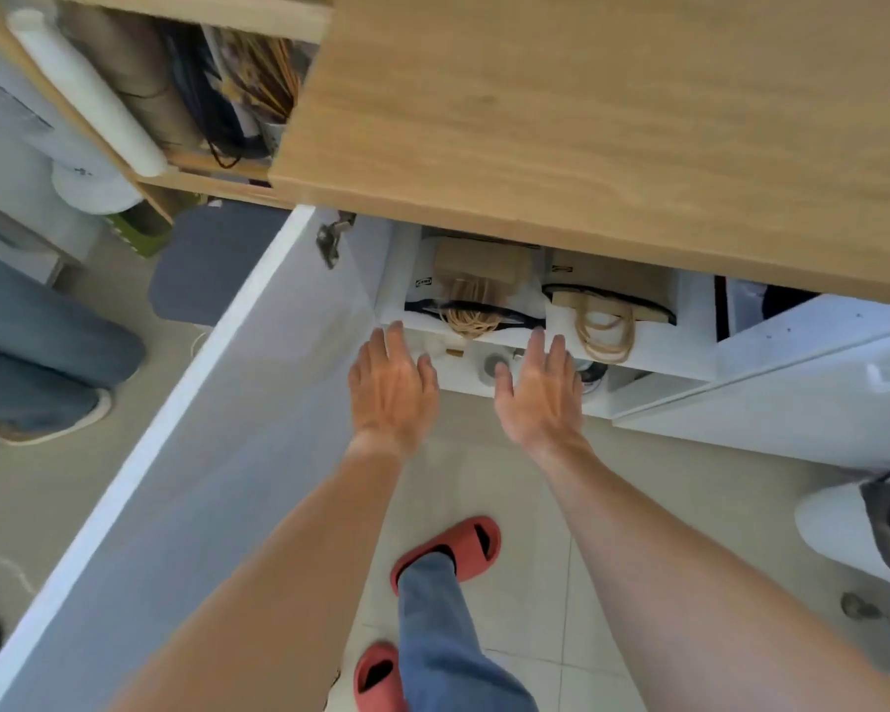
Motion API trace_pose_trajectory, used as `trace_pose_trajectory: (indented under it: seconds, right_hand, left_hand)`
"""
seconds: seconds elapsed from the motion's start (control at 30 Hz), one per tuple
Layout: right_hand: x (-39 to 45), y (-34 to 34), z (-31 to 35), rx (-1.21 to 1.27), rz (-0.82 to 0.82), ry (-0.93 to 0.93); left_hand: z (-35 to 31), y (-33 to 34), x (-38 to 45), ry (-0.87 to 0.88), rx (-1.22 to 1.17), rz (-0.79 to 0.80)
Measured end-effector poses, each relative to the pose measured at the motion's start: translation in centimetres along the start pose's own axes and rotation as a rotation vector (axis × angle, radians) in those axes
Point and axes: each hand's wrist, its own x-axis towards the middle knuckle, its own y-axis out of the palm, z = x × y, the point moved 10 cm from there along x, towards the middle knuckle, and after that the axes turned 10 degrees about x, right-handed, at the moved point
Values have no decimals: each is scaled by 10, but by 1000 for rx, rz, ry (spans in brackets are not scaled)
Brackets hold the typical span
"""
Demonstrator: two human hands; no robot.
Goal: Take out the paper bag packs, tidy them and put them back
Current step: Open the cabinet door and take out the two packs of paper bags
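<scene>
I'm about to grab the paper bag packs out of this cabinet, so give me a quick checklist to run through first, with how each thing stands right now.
1. Cabinet door swung open, out of the way: ok.
2. Left hand free, fingers straight, holding nothing: ok.
3. Right hand free, fingers straight, holding nothing: ok.
4. Left bag pack and right bag pack both in sight on the shelf: ok.
5. Handles tucked in: not ok, the right pack's loops hang over the shelf edge.
6. Room above the packs under the wooden countertop: cannot tell.
</scene>
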Motion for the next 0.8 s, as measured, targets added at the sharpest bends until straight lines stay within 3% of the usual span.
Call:
trace_pose_trajectory:
  seconds: [0.2, 0.4, 0.8]
  right_hand:
    - [116, 28, -28, 265, -91, 95]
    - [168, 47, -53, 621, -136, 256]
    - [125, 46, -25, 313, -114, 163]
  left_hand:
    - [-13, 67, 106, -100, -181, 57]
    - [-14, 107, 154, -242, -457, 155]
    - [-38, 86, 131, -240, -196, 283]
